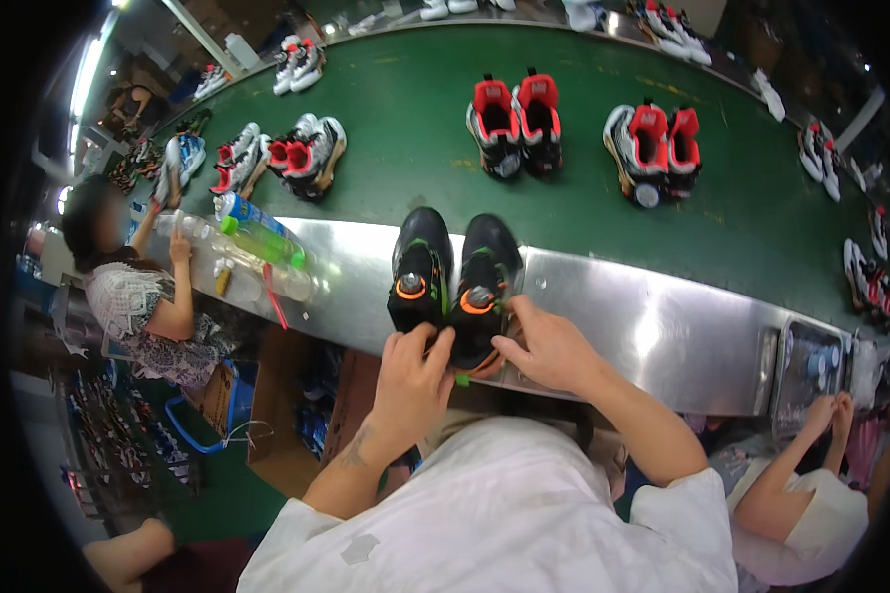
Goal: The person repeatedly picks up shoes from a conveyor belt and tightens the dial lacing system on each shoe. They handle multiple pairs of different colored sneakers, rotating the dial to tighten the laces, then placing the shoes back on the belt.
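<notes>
Two black shoes with green and orange trim stand side by side in front of me on the metal edge of the bench, toes pointing away. My left hand (413, 378) has its fingers closed at the heel of the left black shoe (425, 259). On the other side, my right hand (556, 348) pinches the heel collar of the right black shoe (487, 259) between thumb and fingers. Each shoe carries a round silver piece with an orange ring on its upper. My fingers partly hide both heels.
Beyond the metal strip (643, 316) runs a green work surface (405, 119) with several pairs of red-lined shoes (516, 124). Plastic bottles (262, 232) lie to the left, near a seated co-worker (148, 296). A metal tray (809, 366) and another person's hands (829, 415) are at right.
</notes>
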The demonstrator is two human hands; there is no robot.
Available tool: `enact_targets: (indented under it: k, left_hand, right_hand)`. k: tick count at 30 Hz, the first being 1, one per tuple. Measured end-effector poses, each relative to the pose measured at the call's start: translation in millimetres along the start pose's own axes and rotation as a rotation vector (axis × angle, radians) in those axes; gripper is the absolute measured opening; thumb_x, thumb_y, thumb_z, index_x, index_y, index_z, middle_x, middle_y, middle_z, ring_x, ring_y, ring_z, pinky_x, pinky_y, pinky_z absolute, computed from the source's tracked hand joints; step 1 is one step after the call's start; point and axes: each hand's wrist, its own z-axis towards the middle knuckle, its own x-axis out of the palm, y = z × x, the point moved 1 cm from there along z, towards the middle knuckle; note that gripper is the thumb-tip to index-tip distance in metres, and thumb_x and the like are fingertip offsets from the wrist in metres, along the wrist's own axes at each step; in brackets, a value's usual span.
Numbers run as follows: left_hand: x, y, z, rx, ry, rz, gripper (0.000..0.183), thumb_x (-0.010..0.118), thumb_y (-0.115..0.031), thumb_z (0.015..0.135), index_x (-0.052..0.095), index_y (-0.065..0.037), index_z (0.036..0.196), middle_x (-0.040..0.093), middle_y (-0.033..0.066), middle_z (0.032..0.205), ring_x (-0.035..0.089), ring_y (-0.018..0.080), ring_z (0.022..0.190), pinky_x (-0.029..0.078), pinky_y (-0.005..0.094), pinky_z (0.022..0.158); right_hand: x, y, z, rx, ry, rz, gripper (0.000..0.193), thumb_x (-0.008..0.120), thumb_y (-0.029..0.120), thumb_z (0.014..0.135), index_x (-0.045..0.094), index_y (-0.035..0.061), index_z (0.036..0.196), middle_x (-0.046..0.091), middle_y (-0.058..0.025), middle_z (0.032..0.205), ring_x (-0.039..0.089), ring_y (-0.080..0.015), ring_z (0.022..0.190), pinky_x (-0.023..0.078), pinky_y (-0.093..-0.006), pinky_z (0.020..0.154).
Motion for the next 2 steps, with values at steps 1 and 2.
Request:
enact_targets:
  k: [1, 2]
  left_hand:
    - [-5, 1, -1, -0.042, 0.021, -0.026, 0.069, 0.087, -0.005, 0.075, 0.064, -0.003, 0.14, 0.061, 0.0192, 0.127, 0.06, 0.0407, 0.109, 0.05, 0.0513, 0.099]
    - [-8, 5, -4, -0.095, 0.072, -0.066, 0.078, 0.086, -0.004, 0.076, 0.06, -0.008, 0.15, 0.06, 0.0203, 0.129, 0.06, 0.0411, 0.111, 0.046, 0.0532, 0.104]
  right_hand:
    - [-11, 1, 22, -0.034, 0.145, -0.013, 0.047, 0.069, 0.037, 0.101, 0.052, 0.0023, 0.127, 0.071, -0.0332, 0.114, 0.07, -0.0521, 0.098, 0.056, -0.0587, 0.084]
    - [-29, 1, 51, -0.026, 0.249, -0.137, 0.054, 0.069, 0.043, 0.101, 0.05, 0.0068, 0.137, 0.071, -0.0356, 0.122, 0.071, -0.0528, 0.1, 0.055, -0.0596, 0.085]
